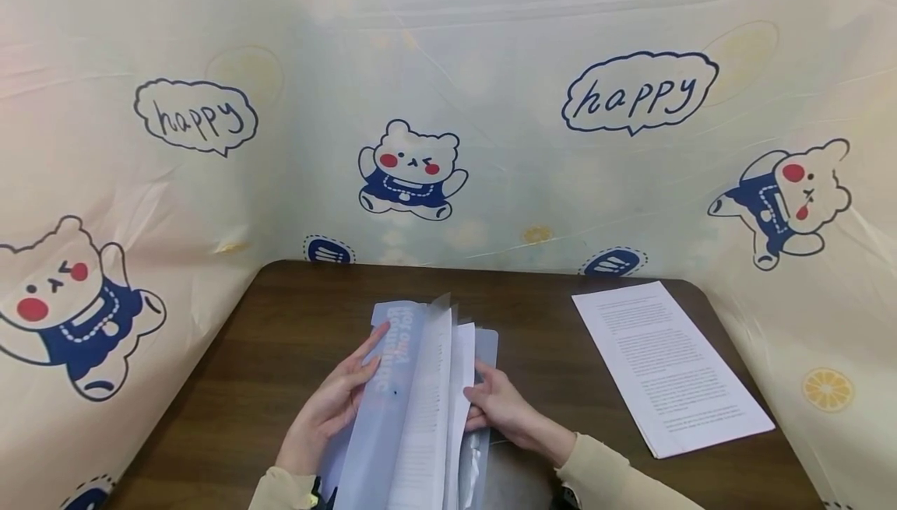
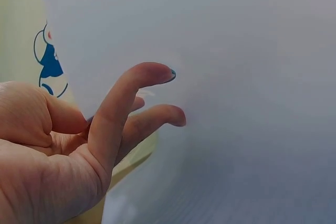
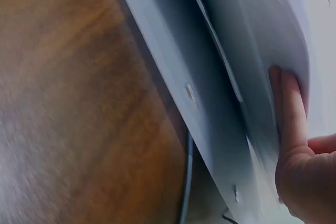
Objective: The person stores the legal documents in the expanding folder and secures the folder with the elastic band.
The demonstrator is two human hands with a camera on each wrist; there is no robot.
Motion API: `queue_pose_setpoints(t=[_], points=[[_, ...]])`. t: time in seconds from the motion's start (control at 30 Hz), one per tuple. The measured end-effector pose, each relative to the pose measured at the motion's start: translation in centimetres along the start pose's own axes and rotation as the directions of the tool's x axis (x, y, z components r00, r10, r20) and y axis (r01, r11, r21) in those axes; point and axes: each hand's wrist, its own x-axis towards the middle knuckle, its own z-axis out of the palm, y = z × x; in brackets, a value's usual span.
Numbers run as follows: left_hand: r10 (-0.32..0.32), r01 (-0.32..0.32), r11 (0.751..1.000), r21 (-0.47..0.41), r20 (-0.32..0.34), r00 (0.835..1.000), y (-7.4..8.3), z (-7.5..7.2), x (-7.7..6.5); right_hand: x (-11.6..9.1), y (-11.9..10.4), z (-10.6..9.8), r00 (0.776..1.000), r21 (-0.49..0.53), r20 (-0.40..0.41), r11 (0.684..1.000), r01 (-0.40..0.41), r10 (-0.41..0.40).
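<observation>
A translucent blue folder (image 1: 378, 424) with pale lettering on its cover stands partly opened at the front middle of the table, white printed sheets (image 1: 420, 424) fanned between its covers. My left hand (image 1: 329, 405) holds the cover at its left side. In the left wrist view, bent fingers of the left hand (image 2: 110, 129) lie against a broad pale surface. My right hand (image 1: 511, 409) pinches white sheets at the folder's right side, thumb in front. Fingers of the right hand (image 3: 294, 124) reach behind a sheet in the right wrist view.
A stack of printed paper (image 1: 673, 370) lies at the right of the brown wooden table (image 1: 231, 416). Behind and beside the table hangs a pale curtain (image 1: 504, 160) with cartoon bears. A dark cord (image 3: 188, 182) runs by the folder's edge.
</observation>
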Motion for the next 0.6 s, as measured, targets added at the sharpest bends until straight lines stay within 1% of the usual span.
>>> queue_pose_setpoints(t=[0.13, 0.27, 0.5, 0.6], points=[[-0.006, 0.006, 1.0, -0.005, -0.024, 1.0, 0.0, 0.2, 0.0, 0.2, 0.7, 0.8, 0.999, 0.019, -0.024, 0.999, 0.036, -0.036], [-0.017, 0.017, 1.0, -0.002, -0.04, 0.999, 0.0, 0.2, 0.1, 0.2, 1.1, 1.2, 0.997, 0.026, -0.048, 0.998, 0.055, -0.054], [-0.029, 0.028, 1.0, -0.004, -0.049, 0.998, -0.1, 0.3, 0.2, 0.6, 1.6, 1.9, 0.995, 0.053, -0.083, 0.997, 0.053, -0.048], [-0.03, 0.029, 0.999, -0.012, -0.05, 0.998, -0.2, 0.2, 0.2, 0.7, 1.8, 1.9, 0.994, 0.049, -0.099, 0.998, 0.043, -0.038]])
